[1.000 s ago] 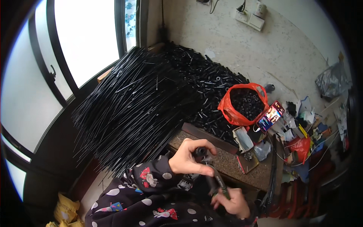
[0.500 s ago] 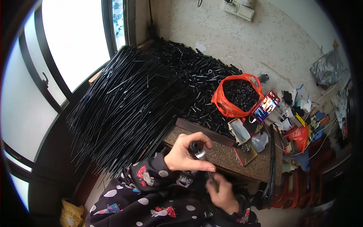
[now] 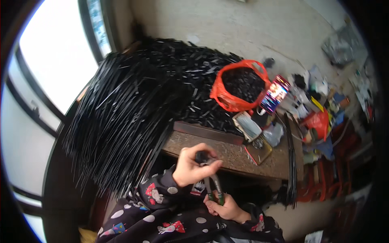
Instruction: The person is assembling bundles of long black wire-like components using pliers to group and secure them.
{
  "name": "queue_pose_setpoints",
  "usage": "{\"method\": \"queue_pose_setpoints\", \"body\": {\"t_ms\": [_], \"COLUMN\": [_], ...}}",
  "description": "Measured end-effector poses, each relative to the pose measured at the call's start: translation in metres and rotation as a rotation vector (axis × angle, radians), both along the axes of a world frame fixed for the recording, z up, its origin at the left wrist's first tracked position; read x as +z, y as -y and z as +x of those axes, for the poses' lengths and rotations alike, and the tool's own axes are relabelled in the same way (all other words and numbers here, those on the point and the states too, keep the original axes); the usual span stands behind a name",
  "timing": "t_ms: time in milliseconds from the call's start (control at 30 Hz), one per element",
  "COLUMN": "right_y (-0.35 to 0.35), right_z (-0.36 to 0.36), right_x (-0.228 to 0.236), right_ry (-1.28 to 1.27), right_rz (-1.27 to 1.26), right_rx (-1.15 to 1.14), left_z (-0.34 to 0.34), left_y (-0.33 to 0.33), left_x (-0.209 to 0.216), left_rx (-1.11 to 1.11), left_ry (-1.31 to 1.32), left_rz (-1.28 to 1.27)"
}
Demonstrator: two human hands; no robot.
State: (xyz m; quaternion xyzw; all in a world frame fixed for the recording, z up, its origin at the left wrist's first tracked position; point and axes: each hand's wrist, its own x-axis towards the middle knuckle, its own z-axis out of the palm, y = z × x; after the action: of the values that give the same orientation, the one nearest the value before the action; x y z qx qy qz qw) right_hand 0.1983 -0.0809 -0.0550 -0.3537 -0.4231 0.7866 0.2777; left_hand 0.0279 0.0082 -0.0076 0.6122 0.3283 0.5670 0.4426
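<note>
My left hand [image 3: 189, 168] is curled round a short black tube [image 3: 200, 157], whose dark end shows between thumb and fingers. Below it, my right hand [image 3: 229, 208] grips the green handles of a pair of pliers [image 3: 217, 185]. The tool's head reaches up to the fingers of my left hand, where its jaws are mostly hidden. Both hands are in front of the near edge of a speckled brown worktop [image 3: 194, 146].
Long thin black rods [image 3: 121, 117] are heaped at left, with short black tubes [image 3: 202, 69] behind. A red plastic bag [image 3: 221, 95] holds more pieces beside a lit phone [image 3: 275, 94]. A dark bar [image 3: 208, 133], an open box [image 3: 247, 125] and a rod bundle [image 3: 291, 162] lie nearer.
My right hand has gone from a blur to a clear grip on the plier handles, slightly lower and left. My left fingers have closed more round the tube. The whole view has shifted.
</note>
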Motion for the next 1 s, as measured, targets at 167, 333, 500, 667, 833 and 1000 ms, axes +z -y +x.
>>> {"method": "queue_pose_setpoints", "body": {"t_ms": [167,333,500,667,833,1000], "right_y": [-0.019,-0.107,-0.152,-0.169,-0.172,-0.166], "right_z": [0.004,0.081,0.152,0.143,0.145,0.150], "right_x": [-0.016,-0.037,-0.067,-0.081,-0.086,-0.077], "right_ry": [0.317,0.894,1.236,1.371,1.428,1.299], "right_rz": [0.237,0.897,1.199,1.460,1.476,1.263], "right_rx": [-0.124,-0.647,-0.596,-0.541,-0.452,-0.657], "left_z": [0.005,0.004,0.013,0.014,0.012,0.010], "left_y": [-0.003,-0.008,-0.013,-0.021,-0.020,-0.017], "left_x": [-0.024,-0.035,-0.038,-0.039,-0.041,-0.039], "left_rx": [0.058,-0.053,-0.107,-0.085,-0.091,-0.101], "left_ry": [0.080,0.288,0.169,0.014,0.019,0.019], "left_rz": [-0.172,-0.174,-0.146,-0.086,-0.134,-0.159]}}
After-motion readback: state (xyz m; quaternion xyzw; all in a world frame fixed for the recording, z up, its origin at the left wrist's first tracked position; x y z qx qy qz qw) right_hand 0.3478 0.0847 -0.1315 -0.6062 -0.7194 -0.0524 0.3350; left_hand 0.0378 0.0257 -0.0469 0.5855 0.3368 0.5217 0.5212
